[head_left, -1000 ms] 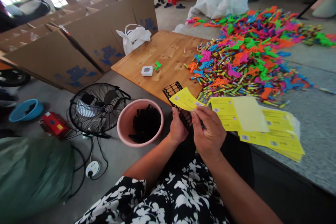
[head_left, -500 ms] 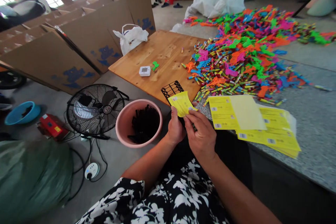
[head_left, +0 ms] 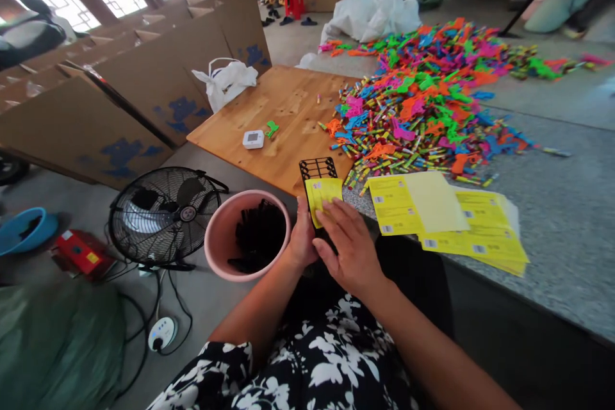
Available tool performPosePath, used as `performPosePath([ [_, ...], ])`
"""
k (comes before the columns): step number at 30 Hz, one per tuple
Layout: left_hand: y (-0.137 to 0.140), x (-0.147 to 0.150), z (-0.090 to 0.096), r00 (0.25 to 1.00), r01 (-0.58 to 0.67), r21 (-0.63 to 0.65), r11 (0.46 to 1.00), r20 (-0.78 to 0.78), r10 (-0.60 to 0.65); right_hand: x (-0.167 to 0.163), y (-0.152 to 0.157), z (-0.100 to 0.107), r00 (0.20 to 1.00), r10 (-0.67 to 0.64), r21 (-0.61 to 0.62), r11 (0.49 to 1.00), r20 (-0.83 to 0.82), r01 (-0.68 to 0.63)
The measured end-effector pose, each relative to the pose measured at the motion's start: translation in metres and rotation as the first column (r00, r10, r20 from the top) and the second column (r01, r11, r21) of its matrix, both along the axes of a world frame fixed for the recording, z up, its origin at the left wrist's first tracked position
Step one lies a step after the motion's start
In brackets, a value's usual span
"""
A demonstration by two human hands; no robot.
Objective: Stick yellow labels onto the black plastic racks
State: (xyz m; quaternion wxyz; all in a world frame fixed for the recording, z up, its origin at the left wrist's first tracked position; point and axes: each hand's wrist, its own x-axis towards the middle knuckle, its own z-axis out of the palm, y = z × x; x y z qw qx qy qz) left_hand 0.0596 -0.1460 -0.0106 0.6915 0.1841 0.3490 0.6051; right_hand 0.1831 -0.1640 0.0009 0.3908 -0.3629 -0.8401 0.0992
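Observation:
My left hand point(head_left: 302, 238) is closed around the lower part of a black plastic rack point(head_left: 318, 168), whose open grid top shows beyond the fingers. A yellow printed sticker point(head_left: 321, 192) lies over the rack below that grid. My right hand point(head_left: 350, 246) rests on the sticker with its fingers stretched out and nearly flat; they hide its lower right part. To the right, yellow sticker sheets point(head_left: 391, 205) lie overlapping on the grey stone surface, one with a pale bare area.
A pink tub point(head_left: 211, 250) of black pieces stands left of my hands, beside a floor fan point(head_left: 163, 214). Colourful toy pistols and small tubes point(head_left: 413, 109) are heaped beyond. The wooden board point(head_left: 288, 90) bears a white device point(head_left: 253, 139) and a green toy pistol point(head_left: 271, 128).
The sticker, held curled between both hands before, now lies flat against the rack. My right hand has gone from pinching its edge to lying spread on it. The view has shifted slightly.

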Motion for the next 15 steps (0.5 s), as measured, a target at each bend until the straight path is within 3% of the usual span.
performPosePath([
  [2,-0.007,-0.001,-0.005,0.998,0.040,-0.026,0.999,-0.055,-0.041,0.005,0.009,-0.003,0.996,0.063,-0.023,0.998,0.069,-0.061],
  [5,-0.015,-0.003,-0.009,0.985,0.135,-0.118,0.984,-0.092,-0.146,0.016,0.028,-0.010,0.997,-0.051,-0.095,0.994,0.052,0.056],
  [7,-0.019,-0.006,-0.010,0.973,0.194,-0.183,0.964,-0.088,-0.213,0.023,0.039,-0.014,0.979,-0.191,-0.177,0.968,-0.069,0.177],
  [9,-0.020,-0.010,-0.010,0.958,0.244,-0.218,0.945,-0.098,-0.270,0.028,0.044,-0.016,0.906,-0.322,-0.345,0.913,-0.276,0.219],
  [11,-0.019,-0.013,-0.010,0.929,0.328,-0.202,0.923,-0.110,-0.354,0.032,0.043,-0.015,0.798,-0.395,-0.592,0.804,-0.456,0.060],
  [12,-0.018,-0.014,-0.008,0.899,0.399,-0.174,0.901,-0.118,-0.421,0.034,0.040,-0.014,0.749,-0.427,-0.698,0.713,-0.506,-0.065],
  [14,-0.016,-0.010,-0.004,0.793,0.581,-0.090,0.809,-0.160,-0.588,0.040,0.031,-0.011,0.686,-0.488,-0.815,0.508,-0.539,-0.279],
  [15,-0.014,-0.007,0.000,0.713,0.678,-0.050,0.733,-0.198,-0.673,0.045,0.026,-0.009,0.660,-0.520,-0.833,0.437,-0.542,-0.339],
])
